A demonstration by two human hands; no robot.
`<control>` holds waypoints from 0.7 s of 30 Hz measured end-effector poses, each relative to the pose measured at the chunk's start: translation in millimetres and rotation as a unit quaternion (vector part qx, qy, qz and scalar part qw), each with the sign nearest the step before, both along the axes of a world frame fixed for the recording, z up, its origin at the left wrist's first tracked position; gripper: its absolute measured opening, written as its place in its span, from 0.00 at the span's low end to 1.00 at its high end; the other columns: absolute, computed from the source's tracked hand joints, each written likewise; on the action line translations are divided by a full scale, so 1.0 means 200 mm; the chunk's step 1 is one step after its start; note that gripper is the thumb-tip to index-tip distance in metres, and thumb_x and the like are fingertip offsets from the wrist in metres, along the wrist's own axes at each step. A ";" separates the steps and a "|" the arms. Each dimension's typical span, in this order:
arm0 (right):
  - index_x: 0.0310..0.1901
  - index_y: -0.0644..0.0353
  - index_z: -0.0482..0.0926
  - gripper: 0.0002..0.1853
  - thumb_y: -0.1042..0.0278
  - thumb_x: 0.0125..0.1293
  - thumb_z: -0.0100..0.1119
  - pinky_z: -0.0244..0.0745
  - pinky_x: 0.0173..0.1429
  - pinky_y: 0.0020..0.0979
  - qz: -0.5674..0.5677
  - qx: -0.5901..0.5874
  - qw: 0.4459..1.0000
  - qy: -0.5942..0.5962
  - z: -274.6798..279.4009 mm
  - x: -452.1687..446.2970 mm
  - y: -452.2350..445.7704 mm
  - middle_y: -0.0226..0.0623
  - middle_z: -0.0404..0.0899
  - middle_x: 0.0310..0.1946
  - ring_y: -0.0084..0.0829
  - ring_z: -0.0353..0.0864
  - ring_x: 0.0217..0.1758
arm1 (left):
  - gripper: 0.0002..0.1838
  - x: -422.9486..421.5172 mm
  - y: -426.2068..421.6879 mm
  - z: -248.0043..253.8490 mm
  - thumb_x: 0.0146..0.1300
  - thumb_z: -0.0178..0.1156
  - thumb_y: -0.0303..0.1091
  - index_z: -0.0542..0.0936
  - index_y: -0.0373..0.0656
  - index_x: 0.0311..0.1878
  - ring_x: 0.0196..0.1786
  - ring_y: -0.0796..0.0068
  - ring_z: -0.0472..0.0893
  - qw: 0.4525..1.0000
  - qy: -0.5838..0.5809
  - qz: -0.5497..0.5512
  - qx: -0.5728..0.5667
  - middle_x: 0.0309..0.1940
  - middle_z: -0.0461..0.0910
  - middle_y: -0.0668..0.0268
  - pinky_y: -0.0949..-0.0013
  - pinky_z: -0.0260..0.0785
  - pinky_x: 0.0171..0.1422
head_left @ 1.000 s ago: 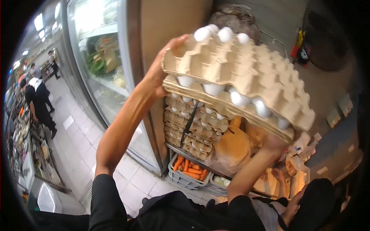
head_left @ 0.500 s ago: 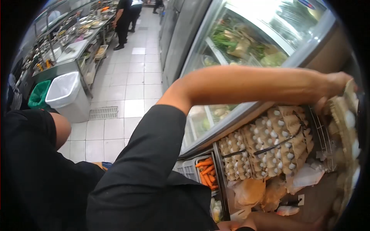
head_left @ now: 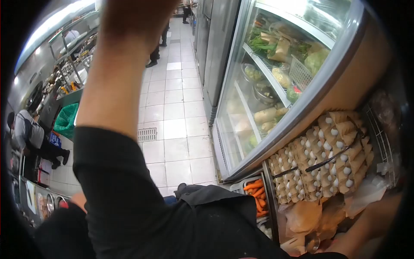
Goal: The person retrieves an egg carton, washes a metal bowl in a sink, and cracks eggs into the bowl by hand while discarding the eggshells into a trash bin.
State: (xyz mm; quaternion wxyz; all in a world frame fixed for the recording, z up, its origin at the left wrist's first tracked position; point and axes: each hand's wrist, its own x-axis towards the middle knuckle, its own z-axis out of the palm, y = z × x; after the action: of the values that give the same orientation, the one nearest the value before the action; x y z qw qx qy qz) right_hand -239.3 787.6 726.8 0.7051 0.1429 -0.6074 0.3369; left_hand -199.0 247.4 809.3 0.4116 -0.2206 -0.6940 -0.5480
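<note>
My left hand (head_left: 142, 19), blurred, is raised at the top edge, its fingers cut off by the frame. Whether it holds anything is not visible. At the lower right my right forearm reaches past clear plastic bags (head_left: 304, 218), its hand beyond the view. Close to that forearm, stacked cardboard egg trays (head_left: 323, 155) full of white eggs lie tilted on their side, bound by dark straps. Beside them, a grey crate (head_left: 238, 186) holds orange carrots (head_left: 257, 196).
A glass-door fridge (head_left: 276, 82) with vegetables stands right of the tiled aisle (head_left: 174, 125). A wire rack (head_left: 384, 142) is at the far right. On the left are a green-lined bin (head_left: 67, 118), a steel counter and a co-worker (head_left: 36, 134). Other people stand farther down the aisle.
My left arm has swung from the right up to the top of the view. The egg tray my left hand held at the right edge is out of sight. The view has shifted left.
</note>
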 end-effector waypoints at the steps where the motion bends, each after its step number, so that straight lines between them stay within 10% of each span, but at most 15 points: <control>1: 0.67 0.63 0.65 0.30 0.53 0.70 0.57 0.74 0.61 0.39 0.000 -0.002 1.000 -0.007 0.00 0.00 0.00 0.45 0.72 0.61 0.37 0.76 0.61 | 0.32 0.08 -0.09 -0.04 0.68 0.45 0.55 0.71 0.34 0.60 0.57 0.51 0.78 0.999 -0.007 0.043 0.007 0.57 0.74 0.44 0.47 0.72 0.59; 7: 0.66 0.63 0.65 0.30 0.53 0.70 0.56 0.76 0.59 0.39 -0.044 -0.030 0.999 -0.011 0.01 0.08 0.03 0.45 0.72 0.60 0.37 0.77 0.60 | 0.33 0.42 -0.64 -0.21 0.68 0.44 0.57 0.70 0.34 0.61 0.57 0.48 0.77 0.973 -0.022 0.225 0.056 0.58 0.73 0.43 0.45 0.71 0.60; 21: 0.66 0.62 0.65 0.29 0.51 0.71 0.55 0.80 0.54 0.39 -0.067 -0.029 0.997 -0.039 0.12 0.18 -0.12 0.47 0.73 0.58 0.36 0.79 0.58 | 0.38 0.59 -1.00 -0.49 0.68 0.41 0.60 0.67 0.32 0.63 0.59 0.42 0.75 0.955 -0.038 0.261 0.133 0.60 0.71 0.39 0.40 0.67 0.61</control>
State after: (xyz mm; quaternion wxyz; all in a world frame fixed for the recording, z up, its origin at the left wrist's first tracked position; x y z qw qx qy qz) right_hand -203.8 764.0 750.0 0.7059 0.0678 -0.6324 0.3117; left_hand -81.1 47.0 711.2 0.5388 0.0459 -0.6635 -0.5171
